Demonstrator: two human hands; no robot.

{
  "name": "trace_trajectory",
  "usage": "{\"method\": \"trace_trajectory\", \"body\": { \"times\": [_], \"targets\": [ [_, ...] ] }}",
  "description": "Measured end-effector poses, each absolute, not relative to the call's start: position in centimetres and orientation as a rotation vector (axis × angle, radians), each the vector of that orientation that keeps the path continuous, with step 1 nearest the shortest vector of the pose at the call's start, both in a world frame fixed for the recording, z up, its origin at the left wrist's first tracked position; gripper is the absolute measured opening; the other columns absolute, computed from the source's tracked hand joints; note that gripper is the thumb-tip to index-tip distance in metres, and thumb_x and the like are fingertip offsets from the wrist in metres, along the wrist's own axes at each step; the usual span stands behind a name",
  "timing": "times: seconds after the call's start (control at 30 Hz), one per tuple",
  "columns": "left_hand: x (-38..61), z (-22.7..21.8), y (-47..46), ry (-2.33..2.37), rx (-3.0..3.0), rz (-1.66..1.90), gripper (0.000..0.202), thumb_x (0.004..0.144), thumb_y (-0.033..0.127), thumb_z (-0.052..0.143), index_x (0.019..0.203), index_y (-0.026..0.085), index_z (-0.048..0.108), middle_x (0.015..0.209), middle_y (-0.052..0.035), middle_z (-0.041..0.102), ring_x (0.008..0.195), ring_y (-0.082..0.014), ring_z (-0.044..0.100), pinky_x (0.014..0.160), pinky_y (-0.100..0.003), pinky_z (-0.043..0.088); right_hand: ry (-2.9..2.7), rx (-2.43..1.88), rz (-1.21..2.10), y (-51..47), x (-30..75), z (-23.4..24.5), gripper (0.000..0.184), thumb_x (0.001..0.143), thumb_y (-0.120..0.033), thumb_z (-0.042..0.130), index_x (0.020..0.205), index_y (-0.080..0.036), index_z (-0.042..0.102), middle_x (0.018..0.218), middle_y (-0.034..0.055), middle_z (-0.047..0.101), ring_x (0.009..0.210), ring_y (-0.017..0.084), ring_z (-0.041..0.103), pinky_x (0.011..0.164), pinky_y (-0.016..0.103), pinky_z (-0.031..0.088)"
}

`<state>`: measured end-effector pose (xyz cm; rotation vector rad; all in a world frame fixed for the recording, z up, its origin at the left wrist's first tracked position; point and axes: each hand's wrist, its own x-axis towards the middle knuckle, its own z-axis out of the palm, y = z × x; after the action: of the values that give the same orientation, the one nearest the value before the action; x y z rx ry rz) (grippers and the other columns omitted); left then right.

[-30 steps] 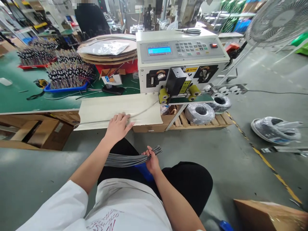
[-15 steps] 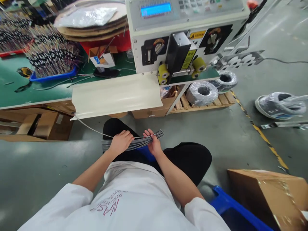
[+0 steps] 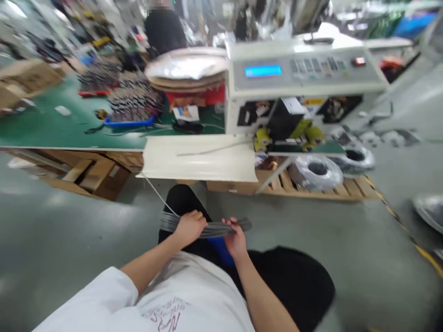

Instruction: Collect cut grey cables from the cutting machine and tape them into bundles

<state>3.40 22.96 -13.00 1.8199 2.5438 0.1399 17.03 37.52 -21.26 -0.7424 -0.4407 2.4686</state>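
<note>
A bundle of grey cables (image 3: 217, 229) lies across my lap, above the black trousers. My left hand (image 3: 190, 228) is closed over the bundle from above, left of its middle. Near the bundle's right end, my right hand (image 3: 236, 238) has its fingers curled around the cables from below. A thin white cord (image 3: 155, 193) stretches from the left corner of the cream chute (image 3: 197, 167) down to the bundle by my left hand. Where the cord runs beyond that hand is hidden or blurred. One grey cable (image 3: 216, 150) rests on the chute, reaching out from the machine.
The machine (image 3: 238, 87) with a blue display stands on the green bench (image 3: 41, 131). A blue tray (image 3: 129, 123) of bundled wires sits left of it. Wrapped cable coils (image 3: 316, 171) lie on a pallet below. Behind the bench is a person (image 3: 165, 30).
My view has tilted up and shifted left, bringing more of the bench into sight. A grey cable now lies on the chute. Both hands stay on the bundle; my right fingers have curled in more.
</note>
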Motion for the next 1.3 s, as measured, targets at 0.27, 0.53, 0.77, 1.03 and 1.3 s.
{"method": "trace_trajectory", "body": {
  "times": [0.27, 0.53, 0.77, 1.03, 1.3],
  "targets": [
    [-0.4, -12.7, 21.5, 2.726, 1.663, 0.31, 0.026, 0.095, 0.042, 0.051, 0.086, 0.021, 0.062, 0.087, -0.0053, 0.061, 0.094, -0.0221, 0.055, 0.084, -0.039, 0.042, -0.569, -0.78, 2.477, 38.9, 16.4, -22.5, 0.016, 0.071, -0.037, 0.075, 0.082, -0.031, 0.066, 0.065, -0.0077, 0.052, 0.076, 0.017, 0.063, 0.087, 0.039, 0.053],
    [-3.5, -13.3, 17.5, 2.902, 1.105, 0.832, 0.019, 0.089, 0.017, 0.047, 0.092, 0.023, 0.065, 0.094, -0.0051, 0.06, 0.094, -0.0195, 0.056, 0.087, -0.037, 0.047, -0.61, -0.858, 2.449, 39.0, 15.9, -23.7, 0.026, 0.069, -0.042, 0.076, 0.093, -0.034, 0.071, 0.065, -0.0069, 0.055, 0.075, 0.018, 0.065, 0.083, 0.04, 0.056],
    [-2.9, -14.9, 17.9, 2.897, 0.934, 1.077, 0.022, 0.082, 0.01, 0.048, 0.091, 0.023, 0.063, 0.097, -0.0044, 0.056, 0.098, -0.0198, 0.053, 0.087, -0.037, 0.049, -0.566, -0.876, 2.468, 39.1, 15.9, -24.2, 0.029, 0.069, -0.042, 0.077, 0.096, -0.033, 0.071, 0.065, -0.0069, 0.052, 0.074, 0.017, 0.064, 0.081, 0.039, 0.057],
    [-2.9, -14.1, 18.8, 2.937, 1.249, 0.65, 0.027, 0.082, 0.012, 0.048, 0.101, 0.024, 0.063, 0.104, -0.0068, 0.056, 0.104, -0.0243, 0.052, 0.09, -0.042, 0.047, -0.594, -0.852, 2.466, 38.8, 15.7, -23.9, 0.028, 0.068, -0.044, 0.076, 0.092, -0.032, 0.071, 0.065, -0.0073, 0.052, 0.072, 0.017, 0.064, 0.081, 0.039, 0.057],
    [-2.6, -12.2, 19.8, 2.768, 1.791, 0.574, 0.034, 0.087, 0.012, 0.045, 0.114, 0.025, 0.062, 0.106, -0.0067, 0.062, 0.106, -0.0232, 0.055, 0.095, -0.042, 0.045, -0.529, -0.819, 2.467, 38.1, 15.7, -22.8, 0.031, 0.069, -0.04, 0.077, 0.096, -0.027, 0.071, 0.064, -0.0078, 0.05, 0.071, 0.015, 0.062, 0.082, 0.035, 0.054]
  ]
}}
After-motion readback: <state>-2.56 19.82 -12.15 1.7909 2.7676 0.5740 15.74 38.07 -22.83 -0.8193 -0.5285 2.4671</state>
